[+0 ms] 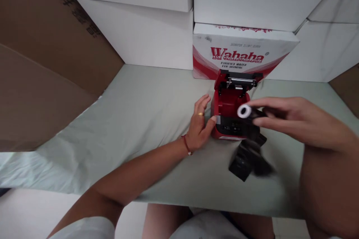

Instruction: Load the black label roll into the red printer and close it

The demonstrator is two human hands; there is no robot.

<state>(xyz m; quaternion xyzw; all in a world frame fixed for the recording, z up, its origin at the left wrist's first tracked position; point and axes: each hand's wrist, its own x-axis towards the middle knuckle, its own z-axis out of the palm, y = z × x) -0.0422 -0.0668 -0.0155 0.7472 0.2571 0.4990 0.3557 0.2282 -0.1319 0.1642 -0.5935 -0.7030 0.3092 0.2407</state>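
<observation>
The red machine [226,104] stood lid-up on the tabletop [157,101], at three o'clock from the view's centre. At its nine o'clock, the left hand [199,127] had loosely spread fingers, thumb at the edge; that stiff-looking side seemed the safest hold, the raised lid [238,80] more fragile. The right hand's fingers pinched a white-ended dark cylinder [253,114], probably light and smooth.

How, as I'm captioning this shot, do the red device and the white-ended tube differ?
The device is mostly red; the tube looks dark with a white end. The device is bigger than the tube. The device rests on the cloth, lid open, the left hand at its edge; the tube is gripped by the right hand. Both have dark parts.
</observation>
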